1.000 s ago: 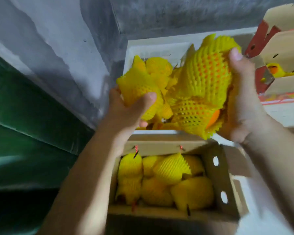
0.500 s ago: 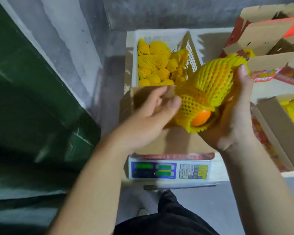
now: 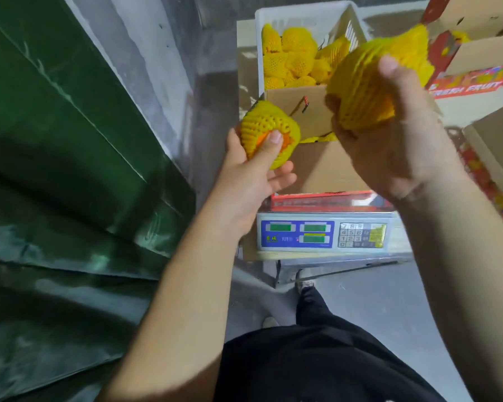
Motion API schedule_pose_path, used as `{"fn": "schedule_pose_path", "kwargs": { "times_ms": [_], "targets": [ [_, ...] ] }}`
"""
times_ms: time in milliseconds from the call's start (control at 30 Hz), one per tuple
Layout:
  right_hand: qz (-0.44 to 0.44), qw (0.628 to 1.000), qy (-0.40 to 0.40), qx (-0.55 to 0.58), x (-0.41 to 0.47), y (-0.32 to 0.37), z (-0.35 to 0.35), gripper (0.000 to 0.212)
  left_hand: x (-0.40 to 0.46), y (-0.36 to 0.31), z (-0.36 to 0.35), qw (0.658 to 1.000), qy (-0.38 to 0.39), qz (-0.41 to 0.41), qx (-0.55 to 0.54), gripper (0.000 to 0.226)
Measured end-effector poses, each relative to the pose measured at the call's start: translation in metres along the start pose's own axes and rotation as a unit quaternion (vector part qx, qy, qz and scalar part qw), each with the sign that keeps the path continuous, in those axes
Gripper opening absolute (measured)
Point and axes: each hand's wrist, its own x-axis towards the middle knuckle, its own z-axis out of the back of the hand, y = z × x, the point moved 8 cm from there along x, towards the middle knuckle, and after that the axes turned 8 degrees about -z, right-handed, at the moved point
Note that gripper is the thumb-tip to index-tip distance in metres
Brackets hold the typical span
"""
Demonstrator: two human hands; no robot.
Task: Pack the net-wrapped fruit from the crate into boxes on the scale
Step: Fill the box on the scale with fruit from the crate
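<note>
- Left hand (image 3: pixel 253 166) cups one net-wrapped fruit (image 3: pixel 266 133), thumb pressed over the orange skin showing through the netting.
- Right hand (image 3: pixel 389 134) grips a bigger netted fruit (image 3: pixel 369 85), fingers wrapped round it, raised higher up.
- The open box (image 3: pixel 323 166) sits on the scale (image 3: pixel 323 235), at three o'clock from the left hand and seven o'clock below the right.
- The left hand looks nearer the box opening, so its fruit likely drops in first.
- At twelve o'clock, the white crate (image 3: pixel 302 13) holds plenty more fruit.
</note>
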Motion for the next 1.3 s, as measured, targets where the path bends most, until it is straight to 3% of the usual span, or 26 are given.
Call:
{"fn": "schedule_pose_path", "kwargs": {
  "times_ms": [67, 133, 233, 300, 367, 400, 433, 467, 533, 600, 633, 700, 767, 900, 967, 1100, 1300],
  "targets": [
    [0.076, 0.992, -0.083, -0.060, 0.002, 0.018, 0.018, 0.034, -0.002, -0.002, 0.011, 1.000, -0.005, -0.016, -0.007, 0.052],
    [0.152, 0.970, -0.137, -0.135, 0.003, 0.038, 0.035, 0.044, -0.005, -0.007, 0.017, 0.999, -0.008, -0.037, -0.010, 0.041],
    [0.253, 0.894, -0.181, -0.322, 0.012, 0.068, 0.052, 0.055, -0.008, -0.007, 0.030, 0.998, -0.020, -0.050, -0.015, 0.046],
    [0.217, 0.797, -0.206, -0.525, 0.031, 0.074, 0.062, 0.075, -0.011, -0.007, 0.033, 0.998, -0.016, -0.054, -0.003, 0.048],
    [0.062, 0.698, -0.207, -0.683, 0.049, 0.060, 0.080, 0.099, -0.013, -0.011, 0.034, 0.998, -0.002, -0.064, -0.001, 0.049],
    [0.003, 0.661, -0.205, -0.722, 0.049, 0.052, 0.086, 0.106, -0.012, -0.013, 0.033, 0.998, 0.011, -0.069, 0.000, 0.050],
    [-0.014, 0.649, -0.194, -0.735, 0.047, 0.047, 0.085, 0.108, -0.012, -0.016, 0.032, 0.997, 0.026, -0.075, 0.001, 0.051],
    [0.006, 0.664, -0.175, -0.727, 0.042, 0.044, 0.077, 0.107, -0.012, -0.020, 0.031, 0.996, 0.041, -0.081, 0.008, 0.052],
    [0.065, 0.755, -0.121, -0.642, 0.027, 0.040, 0.053, 0.099, -0.010, -0.028, 0.026, 0.993, 0.062, -0.091, 0.035, 0.054],
    [0.057, 0.848, -0.007, -0.527, 0.008, 0.025, 0.017, 0.087, -0.010, -0.033, 0.017, 0.991, 0.081, -0.096, 0.051, 0.053],
    [0.038, 0.866, 0.056, -0.496, -0.001, 0.015, 0.000, 0.081, -0.010, -0.034, 0.010, 0.989, 0.094, -0.097, 0.058, 0.053],
    [0.054, 0.841, 0.144, -0.518, -0.017, 0.002, -0.030, 0.074, -0.010, -0.035, -0.003, 0.985, 0.126, -0.095, 0.064, 0.052],
    [0.098, 0.811, 0.182, -0.547, -0.024, 0.001, -0.046, 0.070, -0.011, -0.034, -0.010, 0.983, 0.153, -0.085, 0.049, 0.057],
    [0.082, 0.846, 0.181, -0.496, -0.027, 0.003, -0.049, 0.077, -0.012, -0.039, -0.014, 0.979, 0.185, -0.089, 0.016, 0.067],
    [0.075, 0.854, 0.190, -0.478, -0.028, -0.001, -0.052, 0.086, -0.010, -0.043, -0.017, 0.980, 0.163, -0.108, 0.037, 0.067],
    [0.160, 0.834, 0.097, -0.520, -0.022, 0.005, -0.056, 0.093, -0.002, -0.050, -0.026, 0.990, 0.115, -0.081, -0.001, 0.064],
    [0.241, 0.777, 0.038, -0.581, -0.008, 0.014, -0.059, 0.111, 0.008, -0.066, -0.054, 0.985, 0.150, -0.036, -0.076, 0.060]
  ]
}}
